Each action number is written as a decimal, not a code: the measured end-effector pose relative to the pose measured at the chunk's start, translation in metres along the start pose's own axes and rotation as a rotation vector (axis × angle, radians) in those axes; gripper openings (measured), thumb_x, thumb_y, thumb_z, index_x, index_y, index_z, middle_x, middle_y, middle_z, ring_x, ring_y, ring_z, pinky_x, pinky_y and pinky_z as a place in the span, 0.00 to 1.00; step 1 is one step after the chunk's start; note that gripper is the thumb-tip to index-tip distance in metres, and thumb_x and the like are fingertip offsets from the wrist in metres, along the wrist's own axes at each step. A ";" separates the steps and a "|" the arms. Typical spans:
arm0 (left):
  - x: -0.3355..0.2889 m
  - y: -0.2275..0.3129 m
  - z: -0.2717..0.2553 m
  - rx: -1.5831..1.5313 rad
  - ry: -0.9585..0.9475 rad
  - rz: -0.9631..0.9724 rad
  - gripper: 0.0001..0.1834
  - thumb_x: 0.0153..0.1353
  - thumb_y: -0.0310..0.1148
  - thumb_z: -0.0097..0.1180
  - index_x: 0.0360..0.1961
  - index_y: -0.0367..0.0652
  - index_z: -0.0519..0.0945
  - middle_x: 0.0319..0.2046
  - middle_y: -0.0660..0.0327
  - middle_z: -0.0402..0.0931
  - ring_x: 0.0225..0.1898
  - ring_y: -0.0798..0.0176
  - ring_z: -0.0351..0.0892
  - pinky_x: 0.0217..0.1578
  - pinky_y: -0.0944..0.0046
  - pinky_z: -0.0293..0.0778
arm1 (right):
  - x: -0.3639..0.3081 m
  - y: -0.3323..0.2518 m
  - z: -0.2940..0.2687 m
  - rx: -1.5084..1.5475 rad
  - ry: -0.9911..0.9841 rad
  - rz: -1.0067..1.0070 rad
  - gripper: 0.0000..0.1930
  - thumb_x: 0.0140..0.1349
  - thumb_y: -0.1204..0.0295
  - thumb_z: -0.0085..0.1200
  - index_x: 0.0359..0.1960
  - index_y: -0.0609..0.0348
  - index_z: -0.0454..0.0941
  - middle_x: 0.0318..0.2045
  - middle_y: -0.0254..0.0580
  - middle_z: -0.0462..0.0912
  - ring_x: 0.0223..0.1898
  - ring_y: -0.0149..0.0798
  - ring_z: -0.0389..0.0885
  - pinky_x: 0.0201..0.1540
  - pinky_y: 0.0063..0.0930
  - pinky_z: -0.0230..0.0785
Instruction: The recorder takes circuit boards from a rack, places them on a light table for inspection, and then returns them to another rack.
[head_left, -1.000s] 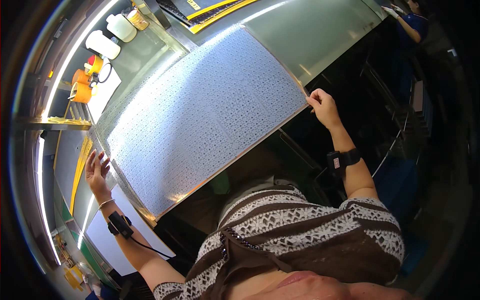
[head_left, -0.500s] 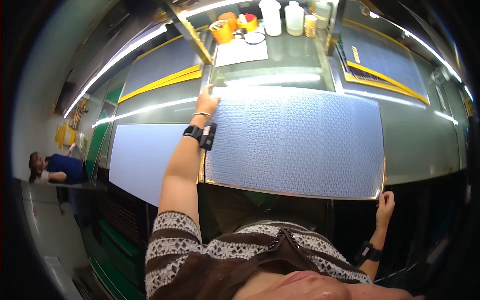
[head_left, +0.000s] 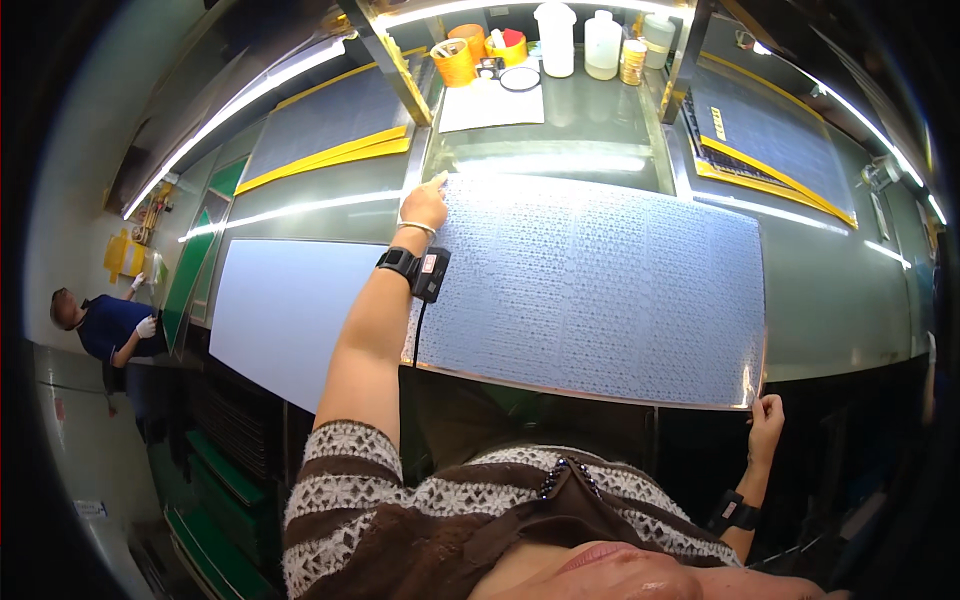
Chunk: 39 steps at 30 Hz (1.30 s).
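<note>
A large, thin, pale blue panel [head_left: 590, 290] with a fine repeating pattern and copper-coloured edges lies across the bench in front of me. At its far left corner, my left hand [head_left: 424, 207] has its fingers closed on the edge. My right hand [head_left: 767, 425] pinches the near right corner, which juts past the bench's front edge. To the left, partly behind my left forearm, rests a plain pale blue sheet [head_left: 290, 300].
Dark yellow-edged boards lie at the back left [head_left: 320, 120] and back right [head_left: 765, 130]. Tape rolls [head_left: 455, 65], bottles [head_left: 603, 45] and a white paper [head_left: 490, 105] stand beyond the panel. A co-worker [head_left: 115, 325] in white gloves handles a green board [head_left: 190, 280] at far left.
My left hand and the panel's far left corner have shifted slightly right, and its near right corner sits slightly lower. At far left, the co-worker has changed posture, with gloved hands now near the green board.
</note>
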<state>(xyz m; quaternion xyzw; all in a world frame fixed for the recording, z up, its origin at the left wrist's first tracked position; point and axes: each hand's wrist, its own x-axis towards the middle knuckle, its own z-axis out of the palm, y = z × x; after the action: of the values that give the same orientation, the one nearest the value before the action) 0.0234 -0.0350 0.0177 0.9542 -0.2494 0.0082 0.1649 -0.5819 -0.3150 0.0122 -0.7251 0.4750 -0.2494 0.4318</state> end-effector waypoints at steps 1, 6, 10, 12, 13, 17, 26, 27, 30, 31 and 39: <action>-0.002 -0.006 0.006 0.024 0.058 0.022 0.20 0.57 0.35 0.45 0.52 0.60 0.71 0.38 0.51 0.76 0.41 0.48 0.75 0.41 0.53 0.71 | 0.001 -0.002 0.002 0.011 -0.002 0.009 0.08 0.59 0.79 0.47 0.24 0.59 0.63 0.19 0.27 0.61 0.20 0.21 0.60 0.21 0.14 0.57; -0.007 -0.006 0.006 0.083 0.076 0.042 0.19 0.58 0.35 0.45 0.52 0.60 0.71 0.36 0.51 0.75 0.39 0.48 0.75 0.40 0.53 0.71 | -0.002 -0.005 0.002 -0.008 -0.022 0.011 0.08 0.59 0.78 0.47 0.24 0.59 0.63 0.19 0.27 0.62 0.19 0.21 0.61 0.21 0.14 0.57; 0.003 -0.007 -0.002 0.103 0.017 0.065 0.20 0.57 0.34 0.46 0.53 0.58 0.71 0.35 0.52 0.75 0.38 0.49 0.76 0.39 0.54 0.71 | -0.003 -0.013 -0.001 -0.029 -0.013 0.026 0.08 0.59 0.78 0.48 0.24 0.59 0.63 0.18 0.28 0.62 0.19 0.21 0.61 0.21 0.14 0.57; 0.007 0.000 -0.009 0.096 -0.009 0.108 0.20 0.57 0.35 0.46 0.53 0.57 0.71 0.34 0.53 0.75 0.37 0.49 0.76 0.39 0.54 0.72 | -0.001 -0.012 -0.010 -0.032 0.003 0.011 0.08 0.58 0.78 0.48 0.24 0.60 0.63 0.18 0.30 0.62 0.19 0.22 0.62 0.21 0.16 0.58; 0.006 0.011 -0.015 0.186 -0.089 0.082 0.20 0.58 0.36 0.46 0.53 0.57 0.71 0.38 0.54 0.75 0.41 0.50 0.74 0.41 0.52 0.70 | 0.001 -0.009 -0.017 -0.264 -0.040 -0.035 0.06 0.56 0.77 0.51 0.28 0.60 0.66 0.21 0.35 0.66 0.23 0.28 0.66 0.27 0.22 0.62; -0.025 0.018 -0.032 0.459 -0.032 0.108 0.25 0.59 0.48 0.43 0.57 0.52 0.66 0.60 0.58 0.57 0.63 0.53 0.50 0.55 0.39 0.53 | 0.037 -0.074 0.018 -0.983 0.064 -0.523 0.26 0.47 0.67 0.58 0.51 0.56 0.67 0.49 0.47 0.67 0.53 0.53 0.61 0.53 0.45 0.56; -0.022 0.004 0.016 0.298 0.009 0.109 0.34 0.61 0.54 0.36 0.63 0.45 0.54 0.66 0.63 0.45 0.68 0.54 0.37 0.60 0.35 0.33 | 0.230 -0.094 0.087 -1.047 -0.059 -0.505 0.28 0.62 0.51 0.38 0.58 0.56 0.61 0.62 0.40 0.57 0.63 0.55 0.50 0.61 0.53 0.44; -0.027 0.001 0.013 0.285 0.022 0.104 0.34 0.61 0.54 0.36 0.63 0.46 0.54 0.66 0.63 0.46 0.68 0.54 0.37 0.60 0.35 0.33 | 0.234 -0.091 0.093 -1.044 -0.072 -0.516 0.28 0.62 0.51 0.38 0.58 0.56 0.61 0.62 0.40 0.57 0.63 0.55 0.50 0.61 0.53 0.44; -0.028 0.002 0.013 0.266 0.026 0.065 0.34 0.60 0.54 0.37 0.63 0.47 0.54 0.66 0.64 0.46 0.67 0.54 0.38 0.60 0.35 0.32 | 0.237 -0.081 0.096 -0.955 -0.027 -0.512 0.29 0.63 0.49 0.35 0.59 0.57 0.61 0.63 0.41 0.56 0.63 0.55 0.50 0.62 0.52 0.43; -0.028 0.004 0.013 0.274 0.041 0.076 0.35 0.60 0.55 0.37 0.63 0.47 0.54 0.66 0.64 0.46 0.67 0.54 0.38 0.60 0.35 0.32 | 0.234 -0.079 0.094 -0.983 0.012 -0.505 0.30 0.63 0.49 0.34 0.60 0.58 0.59 0.63 0.42 0.55 0.63 0.55 0.49 0.62 0.52 0.42; -0.062 -0.008 -0.004 0.272 0.002 -0.132 0.44 0.58 0.63 0.32 0.64 0.37 0.49 0.66 0.56 0.43 0.68 0.56 0.37 0.60 0.37 0.32 | 0.023 -0.058 0.021 -0.888 -0.190 -0.632 0.33 0.65 0.50 0.29 0.62 0.66 0.51 0.64 0.50 0.52 0.65 0.56 0.44 0.64 0.52 0.35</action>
<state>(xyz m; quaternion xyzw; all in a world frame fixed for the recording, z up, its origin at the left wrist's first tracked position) -0.0270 0.0020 0.0134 0.9821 -0.1823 0.0321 0.0346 -0.5283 -0.3175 0.0504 -0.9642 0.2524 -0.0760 0.0296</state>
